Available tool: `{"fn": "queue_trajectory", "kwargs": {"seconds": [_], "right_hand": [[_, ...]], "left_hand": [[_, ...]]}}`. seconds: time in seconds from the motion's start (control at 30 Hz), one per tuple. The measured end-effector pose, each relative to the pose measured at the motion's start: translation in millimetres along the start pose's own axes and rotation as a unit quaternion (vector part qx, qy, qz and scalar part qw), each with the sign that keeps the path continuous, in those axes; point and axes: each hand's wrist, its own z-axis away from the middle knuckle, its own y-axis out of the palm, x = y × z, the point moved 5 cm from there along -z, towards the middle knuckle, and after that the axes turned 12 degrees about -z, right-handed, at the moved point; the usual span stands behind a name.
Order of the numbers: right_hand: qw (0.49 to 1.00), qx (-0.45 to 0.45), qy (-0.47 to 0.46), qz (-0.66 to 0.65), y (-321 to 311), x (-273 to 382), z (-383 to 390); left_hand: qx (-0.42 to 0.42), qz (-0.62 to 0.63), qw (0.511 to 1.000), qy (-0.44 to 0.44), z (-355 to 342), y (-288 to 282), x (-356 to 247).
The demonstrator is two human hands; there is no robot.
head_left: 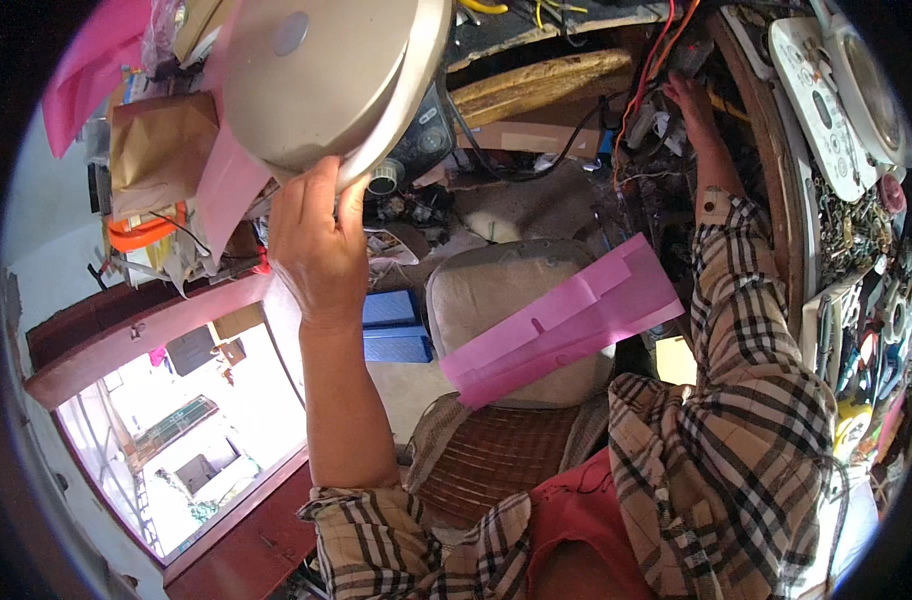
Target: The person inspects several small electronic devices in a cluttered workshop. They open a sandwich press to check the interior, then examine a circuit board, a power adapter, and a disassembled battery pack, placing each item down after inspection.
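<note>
My left hand (316,235) grips the pale rim of a large beige round appliance (311,70) at the top, beside a dark grey device (428,130) with a round fitting. My right hand (688,105) reaches deep into the dim recess at upper right, its fingers curled among red and orange wires (644,85) and dark clutter; what they hold is too small to make out. A sheet of pink paper (566,320) lies across a padded chair seat (486,280) below, between my forearms.
Blue boxes (396,340) sit left of the seat. A worn wooden piece (536,90) lies in the recess. Paper bags (161,150) crowd the upper left above a bright opening (176,420). A white control panel (806,100) and a dense jumble of small parts (856,250) line the right side.
</note>
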Motion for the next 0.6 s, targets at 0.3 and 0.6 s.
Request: {"fn": "queue_trajectory", "kwargs": {"seconds": [0.3, 0.6], "right_hand": [[0.999, -0.012, 0.004, -0.03, 8, 4, 20], [0.965, -0.227, 0.005, -0.132, 8, -14, 123]], "left_hand": [[-0.004, 0.004, 1.0, 0.004, 2, -1, 2], [0.009, 0.072, 0.997, -0.038, 2, -9, 4]]}}
